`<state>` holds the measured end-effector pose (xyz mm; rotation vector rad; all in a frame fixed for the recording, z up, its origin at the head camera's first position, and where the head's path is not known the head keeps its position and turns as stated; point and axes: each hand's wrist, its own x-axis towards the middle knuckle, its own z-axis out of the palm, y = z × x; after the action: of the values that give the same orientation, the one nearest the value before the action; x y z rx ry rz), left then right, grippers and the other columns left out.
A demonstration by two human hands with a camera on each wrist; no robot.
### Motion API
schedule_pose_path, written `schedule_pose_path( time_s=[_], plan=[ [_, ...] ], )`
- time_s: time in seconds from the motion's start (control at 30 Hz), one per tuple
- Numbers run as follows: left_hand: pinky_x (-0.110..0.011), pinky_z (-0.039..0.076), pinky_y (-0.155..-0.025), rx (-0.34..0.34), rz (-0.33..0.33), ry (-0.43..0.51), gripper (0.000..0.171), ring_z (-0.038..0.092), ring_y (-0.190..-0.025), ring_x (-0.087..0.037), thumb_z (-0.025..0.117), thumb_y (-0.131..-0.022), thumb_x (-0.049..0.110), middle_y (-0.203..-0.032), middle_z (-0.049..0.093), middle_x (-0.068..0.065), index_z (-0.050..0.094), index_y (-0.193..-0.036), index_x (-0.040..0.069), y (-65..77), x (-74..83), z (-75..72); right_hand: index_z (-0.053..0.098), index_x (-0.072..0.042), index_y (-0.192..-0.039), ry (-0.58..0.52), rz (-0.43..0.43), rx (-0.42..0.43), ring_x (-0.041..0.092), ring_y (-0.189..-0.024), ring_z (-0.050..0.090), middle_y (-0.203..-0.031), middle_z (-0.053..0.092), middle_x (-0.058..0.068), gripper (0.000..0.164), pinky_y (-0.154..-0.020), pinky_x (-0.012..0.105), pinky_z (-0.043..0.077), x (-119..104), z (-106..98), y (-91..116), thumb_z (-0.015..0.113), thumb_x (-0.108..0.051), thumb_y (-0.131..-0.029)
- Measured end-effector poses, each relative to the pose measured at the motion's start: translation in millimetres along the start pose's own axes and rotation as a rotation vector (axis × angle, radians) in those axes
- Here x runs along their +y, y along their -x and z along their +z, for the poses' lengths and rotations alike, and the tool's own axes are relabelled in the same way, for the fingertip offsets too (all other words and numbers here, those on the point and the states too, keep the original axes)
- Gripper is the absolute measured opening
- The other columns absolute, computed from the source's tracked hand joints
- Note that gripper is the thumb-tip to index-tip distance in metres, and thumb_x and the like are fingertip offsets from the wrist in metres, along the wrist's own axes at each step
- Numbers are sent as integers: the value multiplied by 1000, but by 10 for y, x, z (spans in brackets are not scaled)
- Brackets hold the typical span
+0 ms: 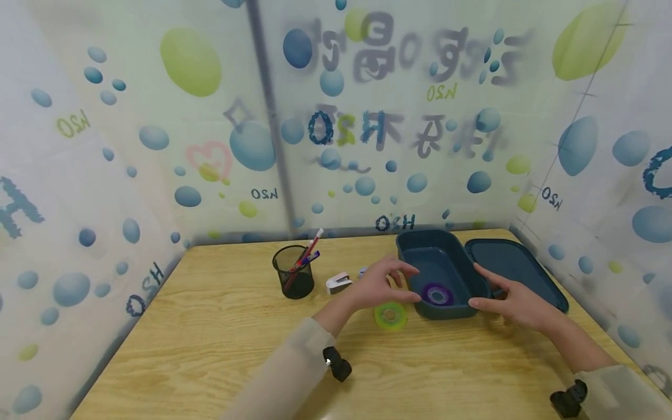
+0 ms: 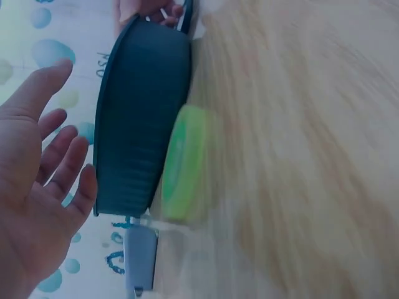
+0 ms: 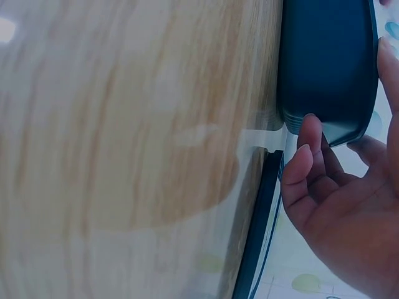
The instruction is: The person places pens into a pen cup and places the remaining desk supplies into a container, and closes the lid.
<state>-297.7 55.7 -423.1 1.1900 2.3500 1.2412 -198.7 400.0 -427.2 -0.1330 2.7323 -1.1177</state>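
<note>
A dark blue rectangular box (image 1: 436,256) stands uncovered at the right rear of the table. On its floor, near the front, lies a purple ring-shaped roll (image 1: 437,295). My left hand (image 1: 382,282) hovers at the box's left wall, thumb and fingers apart and nothing between them; in the left wrist view its palm (image 2: 37,168) shows bare. Just below it a yellow-green roll of tape (image 1: 391,315) rests on the table. My right hand (image 1: 517,303) holds the box's front right corner between thumb and fingers, some fingertips (image 3: 310,128) against its side.
Beside the box on the right lies its dark blue lid (image 1: 517,268). A black mesh pen cup (image 1: 294,280) with pencils and a pen stands left of a white stapler (image 1: 338,283). A small blue item (image 1: 362,272) is mostly hidden behind my left hand. Patterned curtains enclose the table.
</note>
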Motion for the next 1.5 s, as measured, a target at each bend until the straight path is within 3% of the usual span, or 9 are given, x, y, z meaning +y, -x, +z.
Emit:
schedule_pose_path(
  time_s=[0.33, 0.83, 0.9, 1.03, 1.13, 1.2, 1.27, 1.43, 1.5],
  plan=[
    [-23, 55, -93, -178, -46, -45, 57, 66, -106, -7, 86, -98, 29, -153, 64, -6, 67, -150, 15, 342, -278, -73, 12, -18, -178, 6, -4, 0, 23, -80, 60, -126, 54, 20, 98, -65, 36, 54, 7, -9, -8, 73, -45, -105],
    [-22, 46, -86, -238, -130, -158, 63, 53, -90, -6, 90, -93, 20, -142, 62, 2, 67, -152, 23, 459, -313, -121, 11, -20, -178, -20, -8, -10, 24, -75, 59, -121, 55, 18, 97, -62, 36, 53, 42, 16, -9, 73, -42, -106],
    [-23, 47, -90, -236, -129, -169, 62, 55, -94, -8, 90, -94, 21, -146, 61, 1, 67, -151, 24, 459, -314, -124, 11, -20, -178, -19, -11, -8, 24, -76, 59, -122, 55, 18, 97, -62, 36, 53, 42, 14, -8, 72, -42, -106],
    [-30, 48, -108, -240, -120, -177, 61, 58, -127, -14, 90, -94, 26, -156, 57, -2, 68, -151, 24, 456, -343, -129, 11, -19, -178, -14, -14, -4, 24, -77, 60, -124, 55, 19, 97, -63, 36, 53, 43, 11, -7, 72, -42, -106],
    [-34, 46, -116, -242, -87, -235, 64, 50, -146, -17, 89, -95, 37, -163, 52, -4, 65, -153, 26, 412, -528, -85, 12, -19, -178, -11, -15, -2, 24, -77, 60, -122, 55, 18, 97, -63, 36, 53, 46, 11, -7, 72, -42, -106],
    [-34, 48, -112, -246, -72, -268, 66, 51, -142, -16, 87, -96, 40, -163, 50, -3, 63, -156, 27, 388, -642, -63, 11, -19, -178, -12, -15, -3, 24, -76, 59, -120, 55, 17, 97, -63, 36, 53, 47, 10, -7, 72, -42, -107],
    [-32, 48, -110, -251, -82, -279, 68, 51, -136, -14, 88, -95, 41, -161, 49, -4, 62, -156, 27, 389, -643, -66, 11, -20, -178, -12, -14, -4, 24, -76, 59, -119, 55, 16, 96, -63, 36, 53, 47, 11, -7, 72, -42, -107],
    [-28, 46, -107, -261, -182, -223, 69, 52, -125, -11, 92, -91, 29, -152, 51, -6, 65, -154, 20, 465, -343, -140, 12, -20, -178, -13, -19, -3, 24, -77, 59, -120, 55, 17, 96, -63, 36, 54, 45, 12, -6, 72, -42, -107],
    [-26, 46, -104, -258, -198, -227, 68, 51, -119, -9, 92, -91, 28, -148, 52, -5, 65, -153, 19, 470, -324, -136, 12, -20, -178, -14, -20, -2, 24, -77, 59, -120, 55, 17, 96, -63, 36, 54, 43, 12, -5, 72, -42, -107]
  ],
)
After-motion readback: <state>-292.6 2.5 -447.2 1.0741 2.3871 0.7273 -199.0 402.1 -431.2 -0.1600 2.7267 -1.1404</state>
